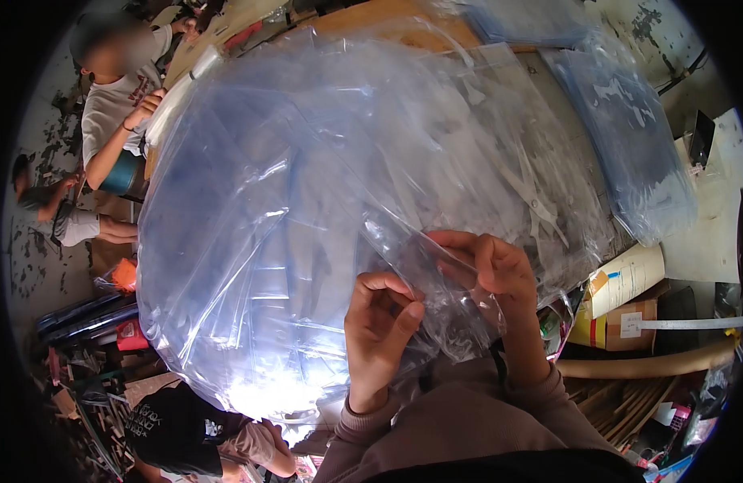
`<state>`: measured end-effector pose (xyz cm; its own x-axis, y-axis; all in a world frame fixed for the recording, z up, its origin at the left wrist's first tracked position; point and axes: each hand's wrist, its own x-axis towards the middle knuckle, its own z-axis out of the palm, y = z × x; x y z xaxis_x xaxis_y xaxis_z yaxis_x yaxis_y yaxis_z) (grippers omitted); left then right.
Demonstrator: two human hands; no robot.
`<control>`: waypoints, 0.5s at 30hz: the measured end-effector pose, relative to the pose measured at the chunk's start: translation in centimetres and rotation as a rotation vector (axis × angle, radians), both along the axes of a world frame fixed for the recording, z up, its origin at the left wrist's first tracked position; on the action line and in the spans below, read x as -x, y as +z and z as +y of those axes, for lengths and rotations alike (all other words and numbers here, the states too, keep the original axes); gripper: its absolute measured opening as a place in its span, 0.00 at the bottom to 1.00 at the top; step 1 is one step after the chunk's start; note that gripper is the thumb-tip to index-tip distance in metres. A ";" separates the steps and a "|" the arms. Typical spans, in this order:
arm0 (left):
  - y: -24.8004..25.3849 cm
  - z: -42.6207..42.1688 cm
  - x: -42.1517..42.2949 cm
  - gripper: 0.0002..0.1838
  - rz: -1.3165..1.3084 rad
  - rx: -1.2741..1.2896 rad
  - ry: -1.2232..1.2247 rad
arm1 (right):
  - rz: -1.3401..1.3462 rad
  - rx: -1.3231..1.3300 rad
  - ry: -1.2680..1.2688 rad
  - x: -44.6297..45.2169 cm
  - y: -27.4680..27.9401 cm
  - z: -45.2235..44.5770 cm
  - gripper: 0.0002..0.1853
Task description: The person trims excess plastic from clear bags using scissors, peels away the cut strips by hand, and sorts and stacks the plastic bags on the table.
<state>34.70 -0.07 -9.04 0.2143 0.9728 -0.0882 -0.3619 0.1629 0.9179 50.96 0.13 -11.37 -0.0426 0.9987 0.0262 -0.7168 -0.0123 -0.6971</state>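
A piece of clear plastic film [456, 318] hangs between my hands, close to my body. My left hand [379, 334] is closed, its thumb and forefinger pinching the film's near edge. To the right of it, my right hand [500, 270] grips the same film, with part of it passing over the fingers. Wide, glossy sheets of clear plastic [218, 177] spread across the table beyond both hands, wrinkled and reflecting bright light at the near left. A pair of scissors [539, 205] lies among the plastic beyond my right hand.
A stack of bluish plastic sheets [629, 145] lies at the far right. Cardboard boxes [629, 322] and wood strips [621, 394] are at the right. A seated person [118, 105] works at the far left; another person [178, 431] is at the near left.
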 end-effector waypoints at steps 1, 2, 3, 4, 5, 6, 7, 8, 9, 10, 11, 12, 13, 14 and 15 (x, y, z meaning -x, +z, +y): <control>0.0 0.0 0.0 0.13 0.000 -0.006 0.003 | 0.000 0.008 -0.005 0.0 -0.1 0.0 0.07; -0.1 0.0 -0.1 0.13 -0.021 -0.010 0.001 | -0.001 0.005 -0.002 0.0 -0.2 0.1 0.07; -0.1 0.0 -0.2 0.14 -0.043 -0.013 0.000 | 0.006 -0.001 0.001 -0.1 -0.3 0.1 0.07; -0.1 0.0 -0.2 0.14 -0.046 -0.011 0.002 | 0.012 -0.004 0.003 -0.1 -0.4 0.0 0.07; -0.2 0.0 -0.1 0.14 -0.043 -0.023 -0.005 | 0.011 -0.002 0.004 -0.1 -0.4 0.0 0.07; -0.2 0.0 -0.1 0.14 -0.040 -0.037 -0.013 | 0.013 -0.006 0.002 -0.1 -0.4 0.0 0.07; -0.2 0.0 -0.1 0.14 -0.040 -0.036 -0.014 | 0.015 -0.011 -0.001 -0.1 -0.4 0.0 0.07; -0.1 0.0 -0.1 0.15 -0.043 -0.036 -0.010 | 0.016 -0.010 -0.003 -0.1 -0.4 0.0 0.07; -0.1 0.0 -0.1 0.16 -0.048 -0.038 -0.009 | 0.010 -0.016 0.002 -0.1 -0.4 0.0 0.07; -0.3 0.0 -0.2 0.16 -0.050 -0.037 -0.015 | 0.003 -0.023 0.005 -0.1 -0.4 0.0 0.07; -0.4 0.0 -0.2 0.17 -0.048 -0.057 -0.005 | 0.002 -0.020 -0.001 -0.1 -0.4 0.0 0.07; -0.5 0.0 -0.2 0.19 -0.045 -0.077 0.005 | -0.013 -0.022 -0.001 -0.1 -0.2 0.0 0.07; -0.4 -0.1 -0.4 0.19 -0.047 -0.076 -0.001 | -0.027 -0.024 -0.001 -0.1 -0.1 0.0 0.06; -0.3 -0.2 -0.7 0.22 0.019 -0.100 0.043 | -0.030 -0.027 -0.007 0.0 -0.2 0.0 0.06; -0.2 -0.3 -1.1 0.26 0.081 -0.129 0.087 | -0.024 -0.072 0.004 0.0 -0.6 0.1 0.06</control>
